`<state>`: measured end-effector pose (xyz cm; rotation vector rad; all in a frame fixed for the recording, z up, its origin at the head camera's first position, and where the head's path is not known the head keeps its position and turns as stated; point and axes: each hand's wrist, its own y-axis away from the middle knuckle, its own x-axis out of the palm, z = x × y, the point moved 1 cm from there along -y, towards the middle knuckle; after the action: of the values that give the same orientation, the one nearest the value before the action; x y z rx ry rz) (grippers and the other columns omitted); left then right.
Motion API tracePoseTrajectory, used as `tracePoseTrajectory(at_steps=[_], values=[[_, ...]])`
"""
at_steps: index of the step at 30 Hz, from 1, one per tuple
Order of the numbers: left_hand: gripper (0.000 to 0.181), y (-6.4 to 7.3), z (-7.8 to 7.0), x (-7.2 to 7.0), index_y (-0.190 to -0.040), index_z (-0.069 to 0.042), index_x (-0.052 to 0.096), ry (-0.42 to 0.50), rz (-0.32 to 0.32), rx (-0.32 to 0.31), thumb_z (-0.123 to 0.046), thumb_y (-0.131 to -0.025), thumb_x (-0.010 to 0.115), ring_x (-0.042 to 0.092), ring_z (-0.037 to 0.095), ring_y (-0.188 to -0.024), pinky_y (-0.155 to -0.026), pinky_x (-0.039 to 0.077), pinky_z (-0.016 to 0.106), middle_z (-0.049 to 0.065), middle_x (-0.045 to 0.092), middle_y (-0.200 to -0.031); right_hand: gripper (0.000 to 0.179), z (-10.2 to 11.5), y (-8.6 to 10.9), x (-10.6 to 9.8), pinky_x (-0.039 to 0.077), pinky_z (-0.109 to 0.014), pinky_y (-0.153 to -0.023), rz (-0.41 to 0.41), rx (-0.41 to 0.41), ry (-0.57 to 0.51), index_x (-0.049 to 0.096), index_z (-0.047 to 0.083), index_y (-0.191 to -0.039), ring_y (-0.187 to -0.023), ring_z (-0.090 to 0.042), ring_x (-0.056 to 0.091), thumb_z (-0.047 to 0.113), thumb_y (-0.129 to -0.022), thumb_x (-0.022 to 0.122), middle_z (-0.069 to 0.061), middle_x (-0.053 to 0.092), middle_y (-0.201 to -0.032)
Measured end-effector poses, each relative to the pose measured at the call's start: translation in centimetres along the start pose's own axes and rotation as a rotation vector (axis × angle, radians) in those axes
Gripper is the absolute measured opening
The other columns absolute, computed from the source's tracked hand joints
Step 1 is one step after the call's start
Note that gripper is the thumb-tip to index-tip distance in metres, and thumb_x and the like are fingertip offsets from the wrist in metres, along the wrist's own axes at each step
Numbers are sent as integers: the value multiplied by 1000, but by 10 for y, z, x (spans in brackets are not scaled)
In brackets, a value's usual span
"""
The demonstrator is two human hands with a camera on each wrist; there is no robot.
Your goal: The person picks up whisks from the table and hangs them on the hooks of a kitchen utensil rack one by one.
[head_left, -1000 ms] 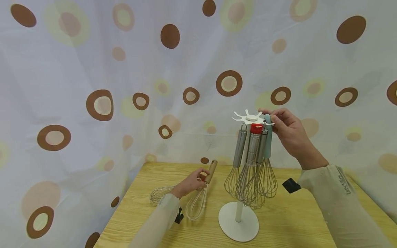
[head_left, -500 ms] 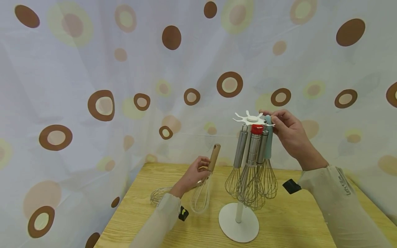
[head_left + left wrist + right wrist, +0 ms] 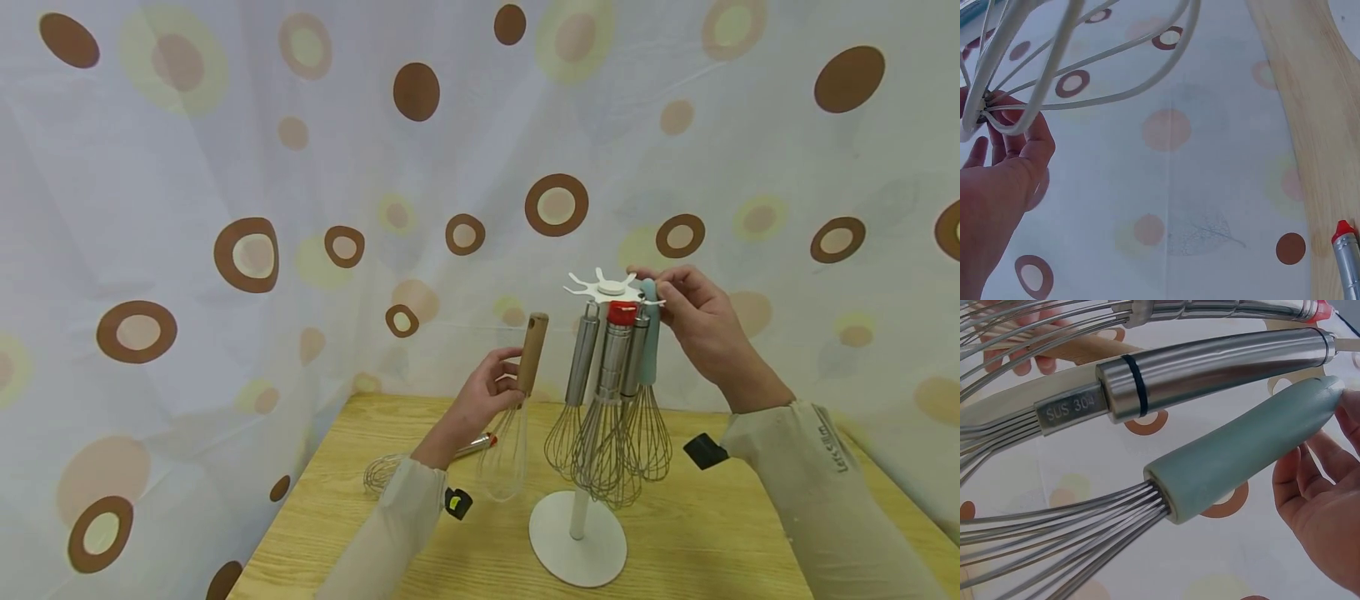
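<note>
My left hand [image 3: 487, 396] grips a whisk with a wooden handle [image 3: 533, 354] and pale wires [image 3: 506, 458], held upright above the table just left of the stand. In the left wrist view its loops [image 3: 1110, 97] spread out beyond my fingers. My right hand [image 3: 701, 321] pinches the top end of a light-blue-handled whisk [image 3: 1241, 450], which hangs at the right side of the white rack [image 3: 609, 289]. Beside it hang a steel-handled whisk [image 3: 1210, 372], one with a red cap [image 3: 622, 313], and another steel one [image 3: 581, 358] on the left.
The rack's round white base [image 3: 577, 550] stands on the wooden table [image 3: 697, 517]. Another steel whisk with a red tip [image 3: 476, 444] lies on the table behind my left forearm. A dotted curtain [image 3: 465, 125] hangs behind and to the left.
My left hand has lifted the wooden-handled whisk off the table, up and to the right toward the rack. The red-tipped whisk's handle behind it has come into sight. My right hand has stayed put.
</note>
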<state>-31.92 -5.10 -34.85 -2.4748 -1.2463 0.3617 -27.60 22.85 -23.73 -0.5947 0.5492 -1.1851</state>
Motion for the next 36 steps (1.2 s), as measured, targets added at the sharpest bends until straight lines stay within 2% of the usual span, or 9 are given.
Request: tracePoseTrajectory(at_steps=[2, 7, 15, 20, 27, 30, 32, 36], values=[[60, -3, 2, 0, -144, 2, 26, 6, 5, 8, 12, -89, 47, 56, 15, -95, -79, 47, 28, 14, 48, -117, 12, 0, 0, 0, 40, -23, -94, -8, -3, 4, 51, 4, -102, -124, -15, 46, 11, -102, 41, -5, 54, -131], [58, -5, -4, 2, -143, 2, 30, 22, -5, 23, 9, -88, 48, 56, 15, -98, -81, 47, 28, 18, 51, -121, 11, 0, 0, 2, 42, -22, -92, -33, -3, 25, 52, 3, -103, -124, -14, 47, 10, -101, 43, -3, 55, -130], [53, -5, -18, 4, -141, -3, 37, -24, 31, 73, 0, -91, 52, 55, 21, -107, -83, 46, 31, 22, 53, -126, 12, 0, 0, 2, 43, -21, -91, -54, -15, 25, 52, 1, -103, -120, -12, 51, 8, -100, 44, -3, 56, -129], [51, -5, -24, 6, -140, -1, 39, -73, 44, 81, 0, -92, 55, 54, 24, -107, -86, 46, 31, 22, 54, -124, 11, 0, 0, 1, 43, -21, -91, -62, -15, 11, 52, 0, -103, -119, -12, 52, 9, -100, 45, -3, 56, -129], [46, -8, -30, 10, -135, 1, 45, -221, -12, 57, -2, -92, 59, 54, 22, -104, -89, 46, 31, 19, 55, -117, 10, 0, 1, 1, 44, -21, -89, -75, -6, 7, 52, 1, -102, -119, -11, 51, 8, -100, 46, -2, 57, -128], [46, -9, -34, 13, -135, 1, 45, -238, -37, 41, -1, -91, 59, 56, 24, -103, -89, 47, 32, 18, 56, -116, 10, 0, 1, 2, 44, -21, -90, -77, -6, 6, 52, 1, -102, -120, -11, 51, 8, -99, 46, -2, 57, -128], [47, -9, -40, 15, -135, 2, 45, -239, -48, 34, 1, -91, 59, 58, 26, -102, -88, 48, 32, 19, 56, -115, 10, 1, 1, 2, 43, -21, -90, -79, -7, 9, 52, 1, -103, -120, -11, 51, 8, -99, 46, -2, 57, -128], [45, -3, -61, 24, -133, 3, 46, -241, -63, 46, 2, -90, 59, 60, 28, -100, -85, 49, 33, 20, 54, -114, 13, 1, 2, 3, 44, -21, -89, -89, -21, 17, 52, -1, -106, -118, -12, 52, 8, -99, 46, -3, 57, -128]])
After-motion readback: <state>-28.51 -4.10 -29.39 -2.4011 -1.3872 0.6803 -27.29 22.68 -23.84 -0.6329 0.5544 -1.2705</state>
